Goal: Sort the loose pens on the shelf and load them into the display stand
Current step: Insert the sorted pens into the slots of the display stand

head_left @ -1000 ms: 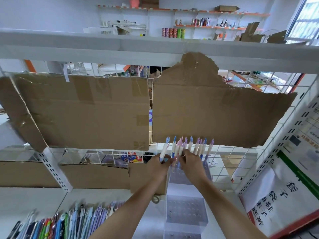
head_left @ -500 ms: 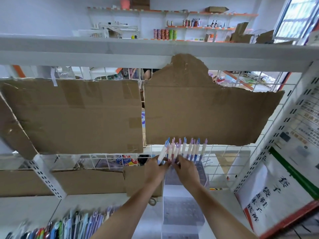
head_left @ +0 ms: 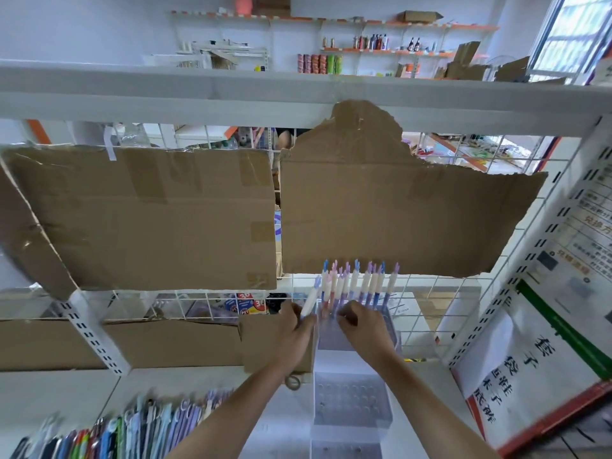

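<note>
Head view looked forward and down along both bare forearms to a white shelf (head_left: 185,385) backed by wire grid. At the rear of that shelf stood a clear stepped display stand (head_left: 352,405) with rows of round holes in each tier. Its top tier held a row of upright pens (head_left: 359,286), white-bodied with blue, pink and purple caps, standing close together in front of a torn sheet of cardboard (head_left: 397,220) hung on the grid.

The left hand (head_left: 294,332) was raised just left of that row, its fingers curled round a single white pen (head_left: 311,299) that leaned to the right, cap uppermost, just beside the leftmost standing pens; whether it touched them could not be told. The right hand (head_left: 364,329) lay at the base of the row over the top tier, its fingers bent down among the lower barrels; whether they pinched a pen or merely touched them could not be told, since motion blur and the back of the hand hid the fingertips.

Loose pens (head_left: 116,432) of many colours lay side by side along the near left of the shelf, well apart from the stand. A second, larger cardboard sheet (head_left: 142,217) covered the grid on the left, and a printed poster (head_left: 536,376) leaned at the right end.
</note>
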### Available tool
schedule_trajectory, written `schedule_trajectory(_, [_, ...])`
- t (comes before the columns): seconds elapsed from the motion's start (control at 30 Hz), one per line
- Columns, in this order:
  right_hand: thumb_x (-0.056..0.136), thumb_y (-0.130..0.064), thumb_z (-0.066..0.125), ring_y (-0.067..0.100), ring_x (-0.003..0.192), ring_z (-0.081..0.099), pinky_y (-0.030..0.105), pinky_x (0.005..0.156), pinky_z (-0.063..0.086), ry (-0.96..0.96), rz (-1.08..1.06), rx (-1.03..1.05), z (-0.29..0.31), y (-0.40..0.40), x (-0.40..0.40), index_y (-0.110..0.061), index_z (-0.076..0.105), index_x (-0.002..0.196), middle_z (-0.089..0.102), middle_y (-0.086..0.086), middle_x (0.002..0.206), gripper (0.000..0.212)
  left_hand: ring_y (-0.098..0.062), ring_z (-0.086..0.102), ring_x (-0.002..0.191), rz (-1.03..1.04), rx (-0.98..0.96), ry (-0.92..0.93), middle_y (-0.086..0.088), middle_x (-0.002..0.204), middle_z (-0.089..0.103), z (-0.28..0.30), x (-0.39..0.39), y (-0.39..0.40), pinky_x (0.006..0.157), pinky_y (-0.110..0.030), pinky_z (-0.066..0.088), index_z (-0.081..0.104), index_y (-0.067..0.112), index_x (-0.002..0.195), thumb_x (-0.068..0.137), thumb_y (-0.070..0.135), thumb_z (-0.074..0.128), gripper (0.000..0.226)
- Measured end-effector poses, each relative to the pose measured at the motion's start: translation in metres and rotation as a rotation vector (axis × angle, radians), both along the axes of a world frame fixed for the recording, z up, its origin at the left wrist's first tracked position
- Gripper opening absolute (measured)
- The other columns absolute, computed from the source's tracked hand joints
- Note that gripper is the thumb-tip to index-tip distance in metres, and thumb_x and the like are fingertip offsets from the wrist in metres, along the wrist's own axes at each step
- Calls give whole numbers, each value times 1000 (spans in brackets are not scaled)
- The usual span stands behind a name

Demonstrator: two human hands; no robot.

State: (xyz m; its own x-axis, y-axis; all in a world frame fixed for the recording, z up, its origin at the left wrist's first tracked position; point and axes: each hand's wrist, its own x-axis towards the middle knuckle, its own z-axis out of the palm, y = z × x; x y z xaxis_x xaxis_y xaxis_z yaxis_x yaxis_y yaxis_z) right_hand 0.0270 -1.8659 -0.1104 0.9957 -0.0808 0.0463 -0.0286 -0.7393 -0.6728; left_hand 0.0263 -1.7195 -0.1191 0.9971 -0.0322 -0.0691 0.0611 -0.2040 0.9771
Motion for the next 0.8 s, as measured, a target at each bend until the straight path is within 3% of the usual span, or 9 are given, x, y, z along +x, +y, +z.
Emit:
schedule_trajectory(0.13, [90,-18,59,-3,50,47,11,54,35,104,170,314,18,6,-23,-30,68,93,59,-13,63,15,-5,31,45,-233,-56,105,-3,59,35,-1,-20,6,46,-17,26,44,12,74,100,14,41,26])
schedule_trajectory(0.27, [88,-17,60,1,43,41,14,49,33,149,233,371,22,9,-32,-14,70,87,61,-4,58,11,-3,28,40,-396,-121,154,9,44,40,3,-29,7,44,-15,24,46,8,76,102,19,36,29])
schedule_trajectory(0.33, [89,-18,59,1,43,40,18,50,35,179,203,353,21,6,-31,-13,64,82,58,-5,56,11,-1,39,41,-400,-99,107,10,47,51,6,-31,7,45,-14,33,49,7,82,102,18,36,27])
schedule_trajectory(0.43, [95,-20,52,3,47,49,22,52,42,127,144,278,28,0,-25,-17,55,79,57,-6,57,16,-6,52,53,-337,-105,94,-1,68,60,4,-29,8,54,-19,46,54,9,84,101,20,39,25])
schedule_trajectory(0.53, [97,-14,46,14,53,63,23,53,51,-21,28,360,43,-9,-18,-14,50,84,67,3,65,14,-6,50,48,-165,-137,195,-5,65,56,-1,-22,9,48,-19,41,55,12,77,99,24,44,28])
schedule_trajectory(0.63, [97,-12,45,6,48,61,12,48,46,-194,-63,320,52,-19,-8,-16,46,87,70,4,68,11,-7,42,47,-84,136,69,2,58,47,-10,-14,16,49,-26,34,50,19,79,99,30,41,24])
schedule_trajectory(0.7, [96,-13,49,7,56,62,9,49,41,-245,-64,226,52,-23,-2,-19,45,92,70,2,74,8,-8,41,53,-98,338,-37,5,59,43,-13,-11,22,51,-21,33,46,22,85,99,35,40,20])
schedule_trajectory(0.8, [90,-7,56,22,75,65,19,60,44,-229,-41,137,47,-25,6,-10,52,104,70,8,85,15,-6,42,53,-117,416,-78,6,60,43,-17,-10,25,48,-17,30,46,23,88,99,36,38,19])
